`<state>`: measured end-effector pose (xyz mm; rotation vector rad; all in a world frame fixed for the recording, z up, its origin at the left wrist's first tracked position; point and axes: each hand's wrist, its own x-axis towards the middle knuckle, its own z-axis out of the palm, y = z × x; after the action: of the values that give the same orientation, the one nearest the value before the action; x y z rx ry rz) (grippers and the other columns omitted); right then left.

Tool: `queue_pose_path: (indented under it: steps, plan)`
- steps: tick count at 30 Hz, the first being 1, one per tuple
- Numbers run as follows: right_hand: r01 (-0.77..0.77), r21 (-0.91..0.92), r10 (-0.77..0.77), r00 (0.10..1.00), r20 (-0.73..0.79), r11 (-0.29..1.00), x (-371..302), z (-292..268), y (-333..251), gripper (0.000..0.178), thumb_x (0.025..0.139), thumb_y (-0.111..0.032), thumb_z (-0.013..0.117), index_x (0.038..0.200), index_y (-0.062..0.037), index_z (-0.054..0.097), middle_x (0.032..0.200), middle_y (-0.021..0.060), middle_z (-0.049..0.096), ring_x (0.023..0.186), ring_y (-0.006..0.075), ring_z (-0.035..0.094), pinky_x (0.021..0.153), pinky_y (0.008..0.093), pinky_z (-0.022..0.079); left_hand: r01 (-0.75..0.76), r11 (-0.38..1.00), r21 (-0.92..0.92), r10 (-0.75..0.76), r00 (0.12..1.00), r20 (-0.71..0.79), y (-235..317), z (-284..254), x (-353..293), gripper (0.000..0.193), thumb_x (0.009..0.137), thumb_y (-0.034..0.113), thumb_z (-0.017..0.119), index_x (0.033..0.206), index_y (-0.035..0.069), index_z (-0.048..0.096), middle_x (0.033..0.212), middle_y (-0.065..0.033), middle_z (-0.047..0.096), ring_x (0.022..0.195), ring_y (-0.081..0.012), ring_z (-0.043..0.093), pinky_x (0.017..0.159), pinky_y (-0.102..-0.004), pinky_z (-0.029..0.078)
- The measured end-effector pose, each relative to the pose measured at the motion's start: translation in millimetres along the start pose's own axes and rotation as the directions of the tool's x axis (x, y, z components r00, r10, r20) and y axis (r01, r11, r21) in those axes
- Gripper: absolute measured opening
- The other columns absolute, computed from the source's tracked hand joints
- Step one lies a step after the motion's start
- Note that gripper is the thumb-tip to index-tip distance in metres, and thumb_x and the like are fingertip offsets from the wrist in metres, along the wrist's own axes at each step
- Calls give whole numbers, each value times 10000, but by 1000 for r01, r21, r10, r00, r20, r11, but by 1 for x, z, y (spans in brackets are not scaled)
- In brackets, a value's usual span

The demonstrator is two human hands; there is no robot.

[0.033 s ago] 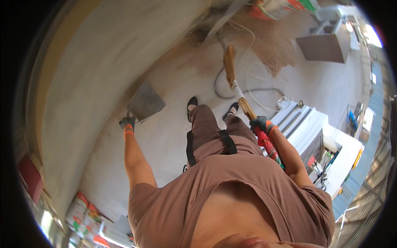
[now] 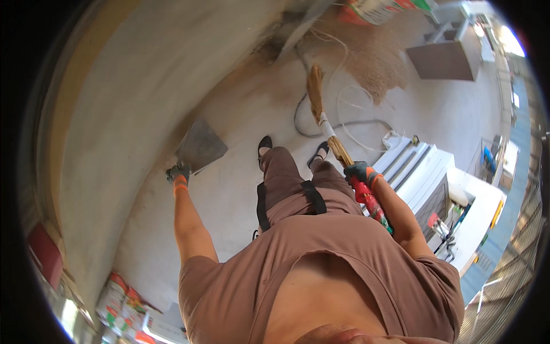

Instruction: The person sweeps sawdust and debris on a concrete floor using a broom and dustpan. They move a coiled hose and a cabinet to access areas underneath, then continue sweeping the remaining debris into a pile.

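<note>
Gloved in dark grey and orange, a person's right hand (image 2: 360, 171) closes tightly around a long golden straw broom (image 2: 338, 149), which we see slanting up past the feet, bound with a white band (image 2: 326, 125) and wrapped in red plastic (image 2: 367, 196) at its lower end. The matching gloved left hand (image 2: 178, 174) is out to the side, its fingers closed on the near end of a flat grey dustpan (image 2: 201, 146) beside the large curved pale wall (image 2: 154, 74). What the pan carries, we cannot tell.

Beyond the broom tip, we see loose brown granular material (image 2: 375, 66) spread on the pale floor (image 2: 246, 123), just below a red, white and green sack (image 2: 384, 10). Nearby stands a grey-brown box (image 2: 444, 60) with divided openings; their contents are too small for us to read. At right, an open white box-like holder (image 2: 484, 195) contains assorted tools (image 2: 444, 232), and a wire basket (image 2: 488, 166) holds something blue (image 2: 488, 161). More printed sacks (image 2: 117, 298) crowd the lower left.
</note>
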<state>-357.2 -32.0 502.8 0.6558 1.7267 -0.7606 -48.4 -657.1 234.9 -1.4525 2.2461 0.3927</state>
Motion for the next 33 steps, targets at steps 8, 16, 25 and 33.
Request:
queue_pose_path:
  steps: [8,16,25,33]
  plan:
    - [0,241,6,1000,-24,971,-3,-48,84,254,819,-167,722,938,57,702,747,162,701,600,260,681,552,391,572,-236,945,-225,202,966,-163,157,-49,-70,526,773,445,800,1000,-27,751,1044,-262,731,975,-439,705,846,-474,553]
    - [104,421,-63,992,-112,901,24,-140,202,251,786,-174,735,880,57,715,727,156,695,585,247,670,559,392,562,-506,576,-642,496,841,-218,345,-109,-196,401,894,346,777,867,-51,730,783,-70,708,723,-156,592,700,-362,499]
    - [150,632,-122,989,-88,760,45,-287,248,237,800,-145,728,894,68,681,732,158,685,589,246,668,554,384,556,-646,348,-680,638,695,-333,585,-139,-346,418,953,362,735,996,-53,753,797,9,668,744,-91,549,663,-287,477]
    - [152,830,-145,986,-87,537,95,-428,222,168,836,-106,707,901,37,646,704,139,642,558,252,641,523,406,545,-478,328,-815,520,812,-267,775,-132,-398,355,961,378,732,863,37,720,786,47,594,743,-51,504,694,-252,461]
